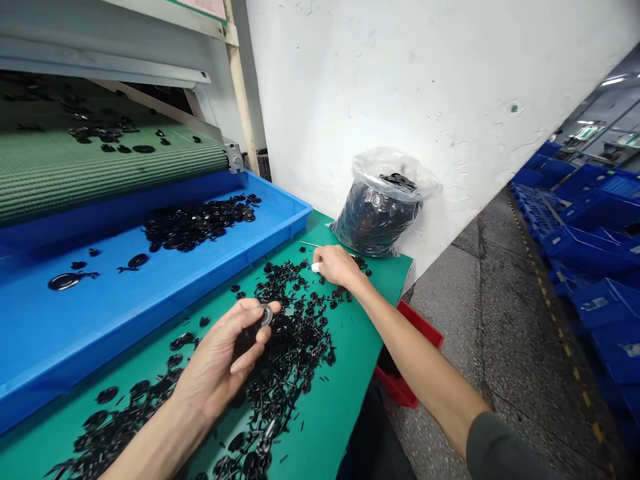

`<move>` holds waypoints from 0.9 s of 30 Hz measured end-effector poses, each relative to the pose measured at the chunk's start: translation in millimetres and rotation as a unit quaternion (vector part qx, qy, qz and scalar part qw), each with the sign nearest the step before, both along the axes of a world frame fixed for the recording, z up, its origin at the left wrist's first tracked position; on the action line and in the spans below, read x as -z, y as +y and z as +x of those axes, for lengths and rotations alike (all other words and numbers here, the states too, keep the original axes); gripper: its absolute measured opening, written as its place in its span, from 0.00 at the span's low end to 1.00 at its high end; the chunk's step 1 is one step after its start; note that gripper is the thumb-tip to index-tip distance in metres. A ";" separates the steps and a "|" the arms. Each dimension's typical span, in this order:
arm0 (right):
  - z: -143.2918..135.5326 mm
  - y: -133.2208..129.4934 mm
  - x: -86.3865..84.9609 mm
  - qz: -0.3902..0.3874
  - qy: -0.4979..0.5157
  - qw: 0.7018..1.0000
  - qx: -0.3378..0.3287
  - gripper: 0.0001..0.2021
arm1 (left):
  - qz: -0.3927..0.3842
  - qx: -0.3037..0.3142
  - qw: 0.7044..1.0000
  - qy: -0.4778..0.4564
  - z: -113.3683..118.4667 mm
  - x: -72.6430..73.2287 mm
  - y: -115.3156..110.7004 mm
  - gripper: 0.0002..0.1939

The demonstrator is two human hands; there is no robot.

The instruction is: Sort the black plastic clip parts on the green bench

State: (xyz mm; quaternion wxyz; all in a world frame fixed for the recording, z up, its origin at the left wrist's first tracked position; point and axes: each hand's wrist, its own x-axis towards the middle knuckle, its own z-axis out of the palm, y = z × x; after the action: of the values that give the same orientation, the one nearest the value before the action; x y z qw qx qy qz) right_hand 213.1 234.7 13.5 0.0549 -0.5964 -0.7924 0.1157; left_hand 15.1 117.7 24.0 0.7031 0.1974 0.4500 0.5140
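Observation:
My left hand (pixel 223 357) pinches a small round black plastic part (pixel 267 315) between thumb and fingers, above the green tabletop (pixel 345 373). Below it spreads a heap of small black plastic pieces (pixel 300 340), some disc-shaped, others like thin sticks. Farther off, my right hand (pixel 336 265) rests low at the far end of the heap with its fingers curled. Something white (pixel 316 267) shows at its fingertips, and a thin metal rod (pixel 311 245) lies just beyond; whether the hand grips anything is hidden.
To the left, a blue tray (pixel 125 320) holds more black parts beneath a green conveyor belt (pixel 190 157). An open clear plastic bag (pixel 377 207) full of black parts leans against the white wall (pixel 400 80). A red bin (pixel 420 323) stands below the table edge; blue bins (pixel 600 267) line the right.

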 end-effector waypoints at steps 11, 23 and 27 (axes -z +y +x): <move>2.1 -5.0 2.6 -0.022 0.009 0.998 -0.053 0.06 | 0.031 0.064 0.997 0.031 -0.8 3.7 -6.2 0.08; -14.1 -38.9 -8.6 0.018 0.208 0.978 -0.028 0.12 | 0.058 0.057 0.990 0.118 2.0 13.0 -6.6 0.16; -46.7 -82.9 10.4 0.012 0.300 0.954 -0.004 0.12 | 0.069 0.079 0.980 0.169 4.0 16.0 -8.3 0.19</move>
State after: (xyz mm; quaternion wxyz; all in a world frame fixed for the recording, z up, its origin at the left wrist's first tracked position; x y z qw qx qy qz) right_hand 166.3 151.8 3.1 0.2969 -0.5306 -0.7427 0.2804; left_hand 19.1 109.3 8.0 0.6398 0.3641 0.5090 0.4461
